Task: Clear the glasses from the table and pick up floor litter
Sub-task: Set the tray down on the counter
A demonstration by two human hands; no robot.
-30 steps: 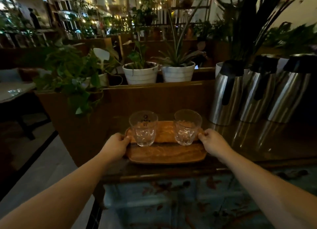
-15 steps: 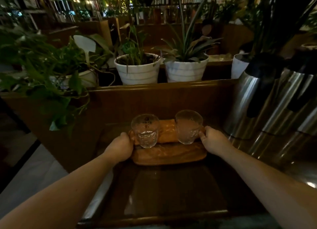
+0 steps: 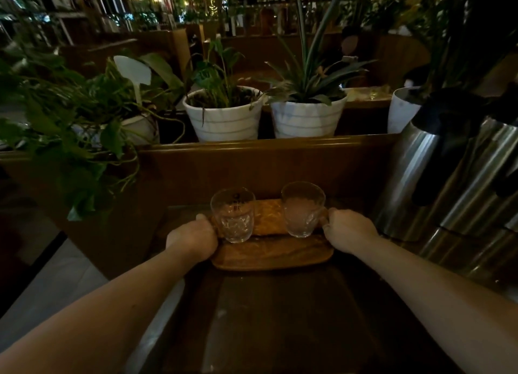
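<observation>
A wooden tray (image 3: 273, 254) rests on the dark wooden counter (image 3: 280, 317), close to its back wall. Two clear glasses stand upright on it: the left glass (image 3: 234, 215) bears a dark printed mark, the right glass (image 3: 302, 209) is plain. My left hand (image 3: 193, 239) grips the tray's left end and my right hand (image 3: 350, 230) grips its right end. No floor litter is visible.
Steel thermos jugs (image 3: 437, 177) stand on the counter right of the tray, close to my right hand. White plant pots (image 3: 224, 115) (image 3: 307, 115) sit on the ledge behind. A leafy plant (image 3: 70, 121) hangs at the left. Pale floor (image 3: 56, 284) shows lower left.
The tray with both glasses has gone from the counter's front edge toward its back wall. Both hands keep their grip on its ends. The view has moved closer over the counter.
</observation>
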